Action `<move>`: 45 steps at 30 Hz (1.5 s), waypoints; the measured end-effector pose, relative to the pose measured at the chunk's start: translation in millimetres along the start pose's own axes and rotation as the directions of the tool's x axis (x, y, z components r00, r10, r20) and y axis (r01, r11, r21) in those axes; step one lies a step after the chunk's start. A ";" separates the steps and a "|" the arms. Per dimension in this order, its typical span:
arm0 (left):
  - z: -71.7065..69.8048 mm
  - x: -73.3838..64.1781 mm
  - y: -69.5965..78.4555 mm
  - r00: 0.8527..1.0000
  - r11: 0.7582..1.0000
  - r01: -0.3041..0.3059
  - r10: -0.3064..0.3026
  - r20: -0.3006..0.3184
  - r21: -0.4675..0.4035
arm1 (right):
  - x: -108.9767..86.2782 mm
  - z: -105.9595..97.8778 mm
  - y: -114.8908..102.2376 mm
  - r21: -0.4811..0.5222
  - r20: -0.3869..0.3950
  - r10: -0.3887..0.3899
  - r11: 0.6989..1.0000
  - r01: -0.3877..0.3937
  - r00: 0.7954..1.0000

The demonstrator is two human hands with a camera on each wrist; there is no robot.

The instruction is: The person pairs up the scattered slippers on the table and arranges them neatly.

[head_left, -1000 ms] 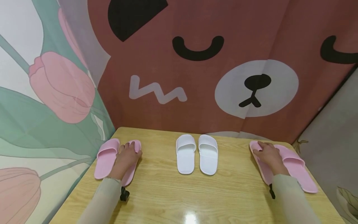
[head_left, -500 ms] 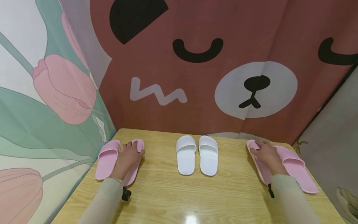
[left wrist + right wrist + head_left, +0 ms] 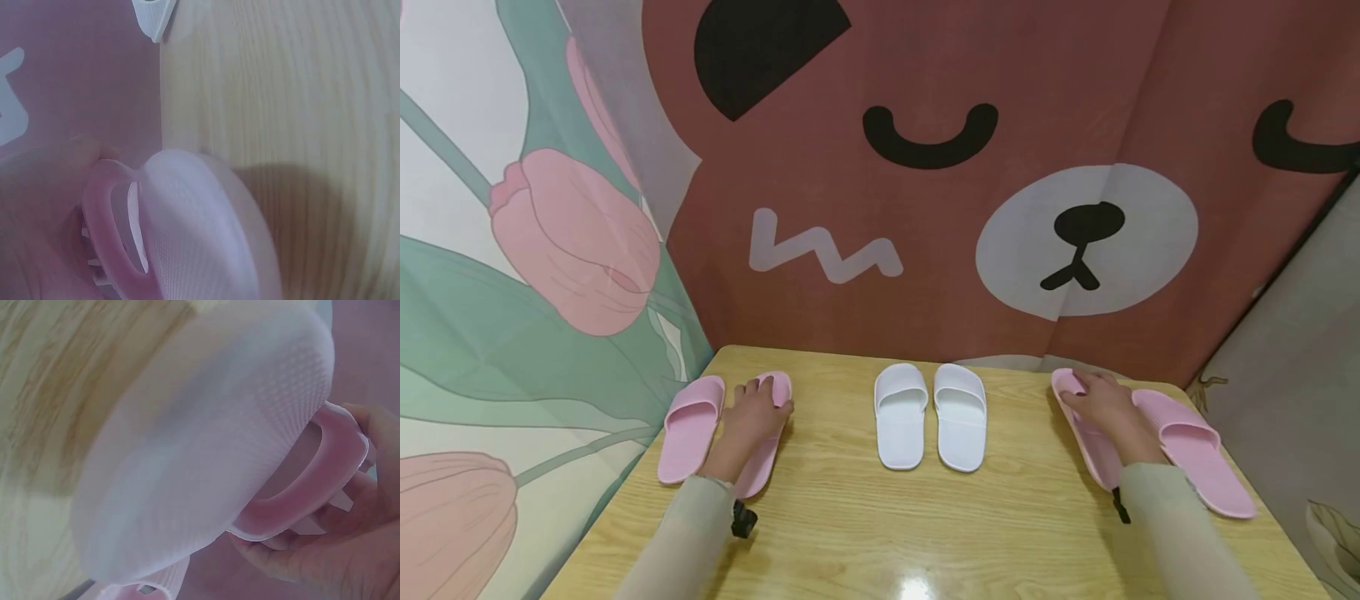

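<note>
My left hand grips a pink slipper by its strap at the left of the table. In the left wrist view the slipper is tilted and casts a shadow on the wood; the hand is around the strap. At the right, my right hand holds another pink slipper by the strap. The right wrist view shows this slipper tipped on edge, thumb and fingers of the hand about its strap. Each hand covers much of its slipper from above.
One pink slipper lies at the far left, another at the far right. Between the hands lie two white slippers, side by side, on the wooden table. A bear-print cloth hangs behind the table's back edge.
Both hands have shifted a little towards the middle with their pink slippers. The right-hand slipper has moved left, away from its neighbour. The white slippers stay put.
</note>
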State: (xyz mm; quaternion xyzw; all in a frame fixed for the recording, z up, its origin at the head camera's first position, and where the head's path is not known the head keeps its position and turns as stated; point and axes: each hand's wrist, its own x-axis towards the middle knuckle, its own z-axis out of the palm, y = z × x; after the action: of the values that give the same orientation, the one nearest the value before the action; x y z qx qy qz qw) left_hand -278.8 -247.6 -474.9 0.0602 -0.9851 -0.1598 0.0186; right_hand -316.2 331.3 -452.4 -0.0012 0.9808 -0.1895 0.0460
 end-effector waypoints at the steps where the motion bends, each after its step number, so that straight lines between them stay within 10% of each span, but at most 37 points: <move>1: 0.1 0.6 0.3 1.000 1.000 0.001 -0.001 0.001 -0.001 | 0.6 -0.5 -1.1 0.003 0.002 0.005 1.000 -0.005 1.000; 45: -0.8 3.9 19.4 1.000 1.000 -0.003 0.003 0.000 -0.031 | -2.6 6.5 -61.6 0.050 -0.033 -0.059 0.997 0.060 0.998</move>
State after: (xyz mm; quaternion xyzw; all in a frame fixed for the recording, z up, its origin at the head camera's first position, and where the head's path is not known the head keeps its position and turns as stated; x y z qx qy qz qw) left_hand -284.9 -230.1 -467.9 0.0584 -0.9826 -0.1752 0.0196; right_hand -313.9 271.8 -435.3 -0.0262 0.9758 -0.2157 0.0248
